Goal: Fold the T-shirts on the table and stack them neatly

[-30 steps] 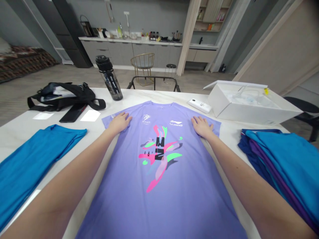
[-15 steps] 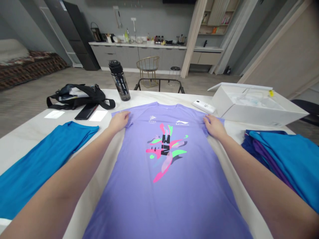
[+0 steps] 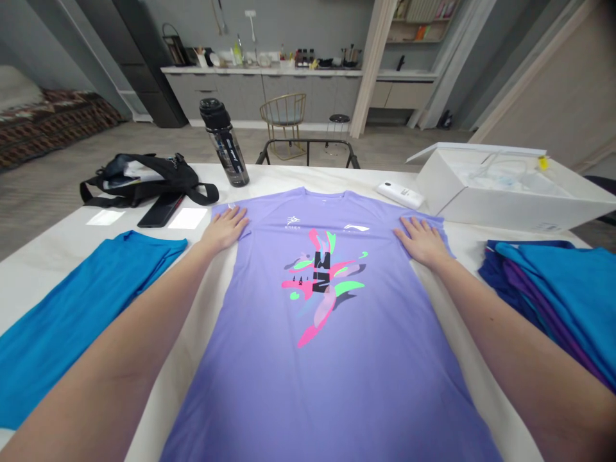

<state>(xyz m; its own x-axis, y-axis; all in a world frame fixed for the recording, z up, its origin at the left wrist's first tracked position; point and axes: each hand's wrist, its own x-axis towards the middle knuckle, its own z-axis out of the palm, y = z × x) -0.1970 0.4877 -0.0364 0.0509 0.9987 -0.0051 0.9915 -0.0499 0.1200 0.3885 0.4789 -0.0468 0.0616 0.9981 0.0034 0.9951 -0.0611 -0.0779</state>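
Note:
A purple T-shirt with a bright multicoloured print lies spread face up on the white table, its collar at the far side. My left hand rests flat on its left sleeve, fingers spread. On the right sleeve lies my right hand, also flat with the fingers apart. Neither hand grips the cloth. Left of my left forearm is a blue folded shirt. Beyond my right forearm sits a stack of folded shirts in blue, purple and navy. The near end of the T-shirt runs out of view.
Along the table's far part stand a black water bottle, a black bag with a phone beside it, a white handheld device and an open white box. A black-framed chair stands past the far edge.
Both hands have let go of the sleeves they were pinching and now lie flat on them with fingers spread. The view has tilted slightly downward.

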